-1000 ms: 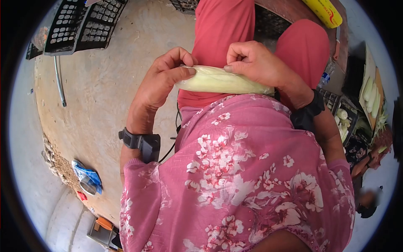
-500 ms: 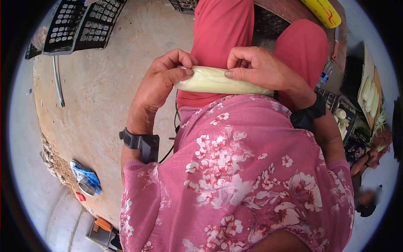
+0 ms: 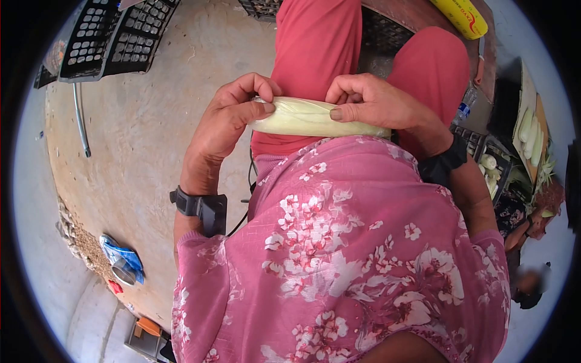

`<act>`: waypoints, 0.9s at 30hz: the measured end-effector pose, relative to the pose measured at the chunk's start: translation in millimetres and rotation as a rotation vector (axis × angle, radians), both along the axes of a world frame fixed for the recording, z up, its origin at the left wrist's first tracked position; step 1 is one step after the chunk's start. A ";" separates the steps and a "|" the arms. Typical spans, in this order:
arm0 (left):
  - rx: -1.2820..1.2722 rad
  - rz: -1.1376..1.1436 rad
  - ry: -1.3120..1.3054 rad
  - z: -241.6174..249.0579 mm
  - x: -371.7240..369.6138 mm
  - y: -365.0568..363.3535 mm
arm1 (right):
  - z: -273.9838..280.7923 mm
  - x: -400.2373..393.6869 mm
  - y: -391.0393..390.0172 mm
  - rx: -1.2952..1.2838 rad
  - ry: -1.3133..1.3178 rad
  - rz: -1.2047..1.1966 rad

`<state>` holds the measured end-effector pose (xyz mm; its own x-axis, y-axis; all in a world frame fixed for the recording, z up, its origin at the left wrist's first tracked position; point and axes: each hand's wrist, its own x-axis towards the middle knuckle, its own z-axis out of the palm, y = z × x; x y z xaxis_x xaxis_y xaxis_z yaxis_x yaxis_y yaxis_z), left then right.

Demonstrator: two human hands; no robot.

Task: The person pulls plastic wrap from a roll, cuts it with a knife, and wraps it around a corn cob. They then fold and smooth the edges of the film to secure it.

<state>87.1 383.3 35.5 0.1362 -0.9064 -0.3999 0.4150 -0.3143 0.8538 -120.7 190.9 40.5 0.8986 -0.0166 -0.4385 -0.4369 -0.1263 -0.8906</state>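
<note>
Across my lap lies a pale green ear of corn [image 3: 302, 118], still in its husk and wrapped in shiny clear plastic film. My left hand [image 3: 233, 112] is closed at its left end, thumb and fingertips pinching the film there. My right hand [image 3: 378, 103] is closed over the right half, its thumb pressed on the wrapped side and its fingers curled along the far edge. The corn's right end shows just beneath my right wrist. Parts of the curled fingers are hidden.
Black plastic crates [image 3: 130, 42] stand at upper left beside a metal rod [image 3: 80, 124]. A yellow roll [image 3: 463, 18] lies at upper right. Pale green ears [image 3: 531, 139] and a crate of more ears [image 3: 490, 169] are at right, near another person's arm [image 3: 523, 233].
My hands and the wrapped corn stay almost in place. My right thumb has shifted slightly right along the film; the whole view has moved a little.
</note>
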 end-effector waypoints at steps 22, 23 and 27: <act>-0.007 -0.010 0.033 -0.9 2.5 1.0 | 4.5 -17.8 -15.8 -0.068 -0.130 -0.110; -0.006 -0.011 0.036 -1.3 2.6 1.1 | 9.3 -19.3 -13.7 -0.120 -0.226 -0.068; -0.006 -0.014 0.025 -0.3 2.8 1.1 | 16.3 -17.1 -8.2 -0.170 -0.221 -0.032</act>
<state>89.9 384.4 35.2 0.1138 -0.9105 -0.3975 0.4316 -0.3151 0.8452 -137.8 182.6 56.8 0.9698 -0.1033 -0.2209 -0.2411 -0.2709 -0.9319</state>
